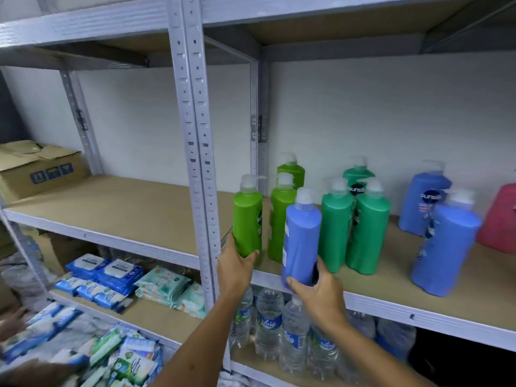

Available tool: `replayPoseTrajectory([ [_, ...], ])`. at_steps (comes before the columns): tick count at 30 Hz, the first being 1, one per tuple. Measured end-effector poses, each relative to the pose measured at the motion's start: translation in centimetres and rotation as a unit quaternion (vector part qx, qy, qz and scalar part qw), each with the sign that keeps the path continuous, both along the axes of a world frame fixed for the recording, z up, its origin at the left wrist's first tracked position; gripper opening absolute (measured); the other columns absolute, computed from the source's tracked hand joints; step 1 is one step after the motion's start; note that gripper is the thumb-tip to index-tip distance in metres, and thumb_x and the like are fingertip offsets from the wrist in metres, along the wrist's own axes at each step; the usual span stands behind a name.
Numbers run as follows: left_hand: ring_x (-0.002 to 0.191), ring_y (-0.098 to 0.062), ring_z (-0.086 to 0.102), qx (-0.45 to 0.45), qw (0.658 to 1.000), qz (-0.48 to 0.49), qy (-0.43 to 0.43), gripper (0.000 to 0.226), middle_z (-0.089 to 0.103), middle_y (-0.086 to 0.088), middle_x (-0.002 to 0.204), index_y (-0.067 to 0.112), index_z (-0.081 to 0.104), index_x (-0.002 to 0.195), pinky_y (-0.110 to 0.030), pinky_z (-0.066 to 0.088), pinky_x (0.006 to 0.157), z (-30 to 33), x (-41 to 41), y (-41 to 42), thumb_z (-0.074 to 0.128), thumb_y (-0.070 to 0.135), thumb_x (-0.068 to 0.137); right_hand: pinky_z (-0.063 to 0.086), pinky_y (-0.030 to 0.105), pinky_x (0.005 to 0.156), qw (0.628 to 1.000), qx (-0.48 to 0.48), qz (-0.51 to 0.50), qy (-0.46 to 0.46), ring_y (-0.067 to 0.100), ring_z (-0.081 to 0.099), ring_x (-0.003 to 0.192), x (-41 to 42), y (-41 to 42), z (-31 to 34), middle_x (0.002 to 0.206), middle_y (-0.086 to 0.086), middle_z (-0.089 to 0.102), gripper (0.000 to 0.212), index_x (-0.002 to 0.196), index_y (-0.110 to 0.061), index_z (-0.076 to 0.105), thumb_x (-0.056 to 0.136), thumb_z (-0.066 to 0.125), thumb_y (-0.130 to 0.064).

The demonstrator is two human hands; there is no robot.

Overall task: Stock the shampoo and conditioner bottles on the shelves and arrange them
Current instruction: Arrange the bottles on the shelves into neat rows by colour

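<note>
**Head view — shampoo shelf, stocking part done**

Your left hand (236, 265) grips the base of a light green pump bottle (248, 219) at the front left corner of the middle shelf (418, 277), just beside the grey upright (199, 152). Your right hand (318, 296) grips the foot of a blue pump bottle (301, 238), held at the shelf's front edge; whether it rests on the board cannot be told.

Already standing on that shelf:
- two more light green bottles (282, 216), one behind the other
- three teal bottles (368, 227), close together
- two blue Sunsilk bottles (444, 247), well right of the teal group, the nearer one tilted
- one pink bottle (499, 219), cut off at the frame edge

Judged status: colours are roughly grouped, so stocking is well under way. Left to do: seat both held bottles with their own colours (the blue one is apart from its group), straighten the tilted blue bottle, and square up the rows. Any remaining stock is out of view.

Below: water bottles (268, 322) and wipe packs (106, 275).
</note>
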State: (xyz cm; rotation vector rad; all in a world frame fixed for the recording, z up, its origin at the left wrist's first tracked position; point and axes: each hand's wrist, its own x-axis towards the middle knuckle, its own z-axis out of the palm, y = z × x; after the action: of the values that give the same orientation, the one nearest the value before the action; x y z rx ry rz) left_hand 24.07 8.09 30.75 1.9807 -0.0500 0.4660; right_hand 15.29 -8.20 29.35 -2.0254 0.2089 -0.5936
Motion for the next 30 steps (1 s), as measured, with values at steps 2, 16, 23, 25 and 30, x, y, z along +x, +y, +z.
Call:
replayPoseTrajectory([
  [2,0.100,-0.029,0.061,-0.010,1.000,-0.005,0.004,0.070,0.066,-0.010,0.112,0.019,0.043,0.138,-0.032,0.049,0.078,0.2,0.9,-0.7,0.077,0.022,0.077,0.053,0.029,0.070,1.000,0.004,-0.001,0.002,0.010,0.064,0.086,0.0,-0.6,-0.1,0.105,-0.008,0.067,0.058,0.124,-0.022,0.056,0.071,0.081,-0.027],
  [16,0.101,-0.034,0.058,-0.023,0.996,0.078,0.023,0.048,0.061,-0.017,0.110,0.009,0.045,0.131,-0.048,0.049,0.088,-1.6,-0.8,-2.3,0.058,0.006,0.085,0.054,0.030,0.073,0.999,-0.003,-0.014,0.034,0.015,0.063,0.091,-0.7,-0.8,0.4,0.112,-0.004,0.065,0.060,0.125,-0.023,0.051,0.072,0.078,-0.032],
  [23,0.091,-0.031,0.061,0.088,0.994,-0.045,-0.036,0.027,0.065,-0.012,0.104,0.008,0.061,0.112,-0.042,0.051,0.079,-0.6,-6.6,-7.9,0.052,0.004,0.087,0.049,0.028,0.073,0.998,-0.003,-0.047,0.045,0.020,0.063,0.098,-5.2,-5.5,1.0,0.113,-0.002,0.067,0.062,0.124,-0.018,0.053,0.070,0.081,-0.029],
  [25,0.092,-0.032,0.063,0.109,0.989,-0.094,-0.033,0.026,0.068,-0.012,0.105,0.010,0.063,0.110,-0.042,0.052,0.079,-0.2,-7.8,-10.0,0.052,0.006,0.087,0.051,0.031,0.074,0.996,0.004,-0.070,0.048,0.021,0.064,0.097,-6.7,-8.0,1.2,0.111,-0.001,0.068,0.061,0.122,-0.016,0.055,0.069,0.082,-0.028],
  [30,0.095,-0.026,0.064,0.171,0.960,-0.214,-0.052,0.025,0.069,-0.010,0.105,0.006,0.065,0.109,-0.025,0.046,0.081,0.2,-11.0,-15.6,0.057,0.006,0.086,0.050,0.032,0.074,0.991,0.007,-0.128,0.045,0.018,0.062,0.093,-11.6,-15.1,1.6,0.105,-0.004,0.066,0.056,0.116,-0.015,0.056,0.068,0.083,-0.025],
])
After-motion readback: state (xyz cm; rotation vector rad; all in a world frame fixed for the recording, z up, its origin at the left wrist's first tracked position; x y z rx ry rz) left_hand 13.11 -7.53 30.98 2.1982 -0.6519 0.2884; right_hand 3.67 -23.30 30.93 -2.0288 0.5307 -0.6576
